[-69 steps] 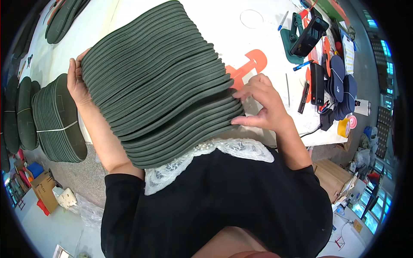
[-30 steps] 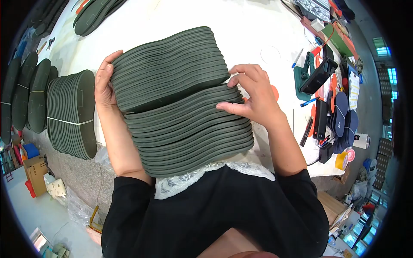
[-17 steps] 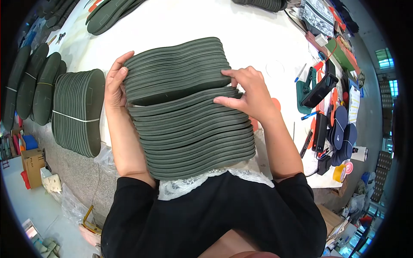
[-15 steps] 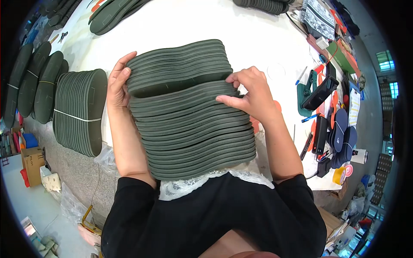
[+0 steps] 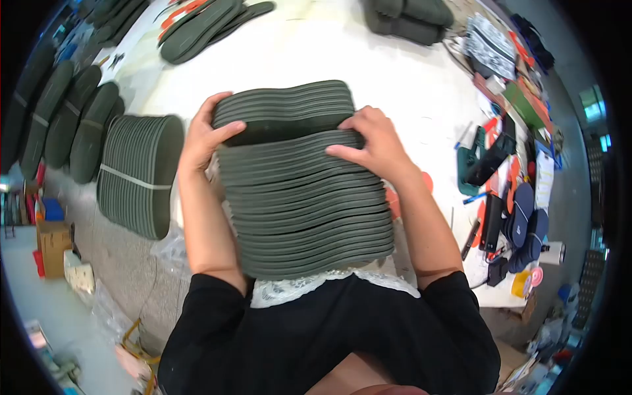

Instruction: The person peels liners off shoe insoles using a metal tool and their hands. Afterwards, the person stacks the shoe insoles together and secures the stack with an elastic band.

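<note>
A long row of dark green shoe insoles (image 5: 306,204) stands on edge on the table against my body, with a gap parting it near the far end. Beyond the gap is a smaller group of insoles (image 5: 283,102). My left hand (image 5: 203,141) grips the left end of this far group, its thumb across the near face and its fingers behind. At the right end of the gap, my right hand (image 5: 378,141) has its fingers on the far group's edge and its thumb on top of the near row, pinching the insoles between them.
To the left stands a tied bundle of green insoles (image 5: 135,178), with more bundles beyond it. Loose insoles (image 5: 204,29) lie at the far left of the white table (image 5: 316,49). Dark tied insoles (image 5: 523,210), a green tool (image 5: 471,161) and yellow tape (image 5: 520,284) are on the right.
The far group of insoles is thinner and the gap has moved farther from me. My left thumb now lies across the face at the gap. The view has shifted slightly.
</note>
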Motion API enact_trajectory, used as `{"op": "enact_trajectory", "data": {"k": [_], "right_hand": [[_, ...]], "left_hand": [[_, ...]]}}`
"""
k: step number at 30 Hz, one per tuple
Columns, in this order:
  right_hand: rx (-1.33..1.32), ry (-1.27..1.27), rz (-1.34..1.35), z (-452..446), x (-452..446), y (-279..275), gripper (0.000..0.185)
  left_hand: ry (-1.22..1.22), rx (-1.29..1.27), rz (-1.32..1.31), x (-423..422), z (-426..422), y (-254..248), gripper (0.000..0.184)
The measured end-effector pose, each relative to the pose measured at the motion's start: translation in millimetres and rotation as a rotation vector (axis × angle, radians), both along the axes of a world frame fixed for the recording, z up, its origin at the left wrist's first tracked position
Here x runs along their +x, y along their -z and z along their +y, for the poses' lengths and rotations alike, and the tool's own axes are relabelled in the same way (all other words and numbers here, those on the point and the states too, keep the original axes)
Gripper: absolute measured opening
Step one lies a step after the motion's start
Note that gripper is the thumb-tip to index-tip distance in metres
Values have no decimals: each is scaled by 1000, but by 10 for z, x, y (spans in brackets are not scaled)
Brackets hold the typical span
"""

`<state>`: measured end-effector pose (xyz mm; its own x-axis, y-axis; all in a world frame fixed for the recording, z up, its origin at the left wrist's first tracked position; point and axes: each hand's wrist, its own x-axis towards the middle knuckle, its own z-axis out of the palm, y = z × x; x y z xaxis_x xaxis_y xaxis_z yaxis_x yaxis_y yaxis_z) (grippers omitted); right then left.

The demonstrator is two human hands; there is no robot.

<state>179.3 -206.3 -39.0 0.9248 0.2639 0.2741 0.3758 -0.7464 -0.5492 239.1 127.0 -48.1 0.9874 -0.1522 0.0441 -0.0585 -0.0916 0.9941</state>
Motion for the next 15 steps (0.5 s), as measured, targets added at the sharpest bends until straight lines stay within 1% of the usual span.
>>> {"op": "enact_trajectory", "data": {"k": [1,3,4,5,6,8,9,10,11,12,13,14,15], "right_hand": [[-13,37,-15,-10,-6,28,49],[32,-23,-137,-15,-6,125,46],[23,11,-142,-35,-30,144,46],[75,15,-109,-41,-44,160,44],[131,14,-79,-44,-46,174,42],[239,3,-22,-116,-37,207,37],[230,21,-33,-220,-25,248,37],[183,114,-39,-368,-13,316,34],[137,208,-44,-539,-16,388,31],[91,300,-48,-701,-24,443,29],[49,388,-48,-826,-34,465,26],[45,404,-54,-921,-41,458,26],[-41,478,23,-1006,-49,448,25]], "left_hand": [[37,-13,-15,58,9,-9,66],[-61,-129,13,238,80,10,62],[-149,-81,-15,379,110,29,60],[-243,-31,-42,501,135,49,59],[-220,-33,-45,586,153,61,59],[-506,991,-854,721,116,74,48],[-215,854,-728,641,-33,-102,42],[75,709,-600,494,-218,-270,37],[298,571,-549,366,-382,-280,27],[469,654,-251,205,-481,-355,24],[630,734,57,82,-553,-484,22],[644,732,46,82,-593,-514,22],[677,721,59,90,-627,-536,21]]}}
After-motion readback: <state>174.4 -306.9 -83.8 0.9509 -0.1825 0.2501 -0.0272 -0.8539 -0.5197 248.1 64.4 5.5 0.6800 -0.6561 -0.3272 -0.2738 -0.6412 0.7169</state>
